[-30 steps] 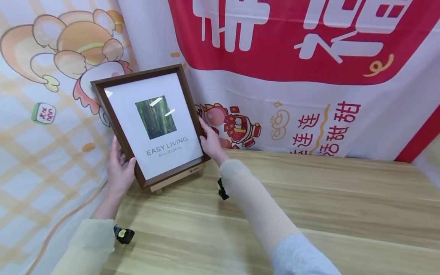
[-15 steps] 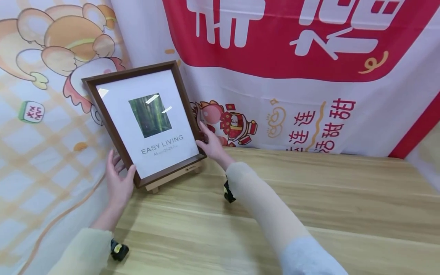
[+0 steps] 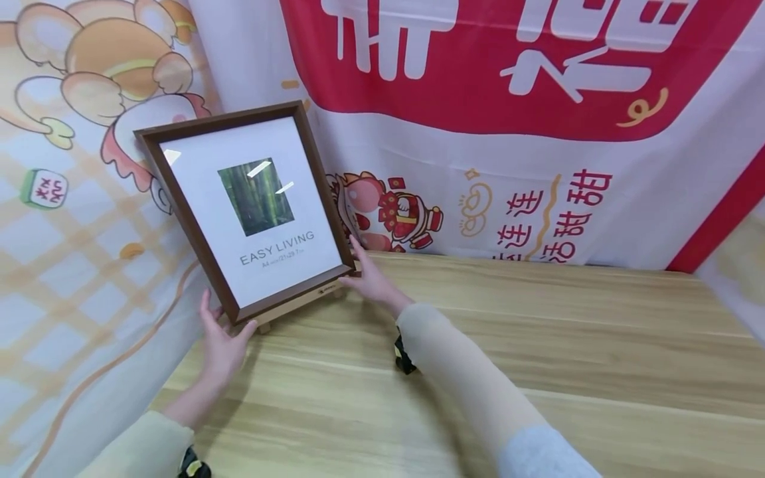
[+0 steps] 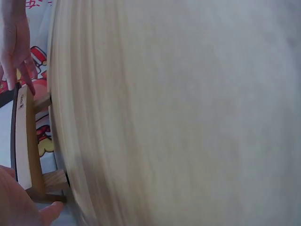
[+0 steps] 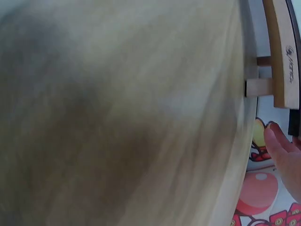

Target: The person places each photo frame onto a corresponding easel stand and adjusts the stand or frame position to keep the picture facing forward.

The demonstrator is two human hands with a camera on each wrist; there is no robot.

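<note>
A brown picture frame (image 3: 295, 129) with a green bamboo print and the words "EASY LIVING" leans back on a small wooden easel (image 3: 299, 304). My left hand (image 3: 222, 348) is at the lower left corner of frame and easel, thumb and fingers spread. At the lower right corner is my right hand (image 3: 375, 284), its fingers extended beside the frame's edge. The left wrist view shows the easel's ledge (image 4: 23, 141) between the two hands. In the right wrist view, fingers (image 5: 284, 157) reach past the ledge's end. Whether either hand touches the wood is unclear.
The frame stands in the corner of a wood-grain table (image 3: 538, 345). Behind hangs a red and white printed cloth (image 3: 478, 86). A checked cartoon cloth (image 3: 78, 265) covers the left side.
My left hand has moved down from the frame's left side to its bottom corner. My right hand has slid down the right side. The view has shifted slightly; the frame appears still.
</note>
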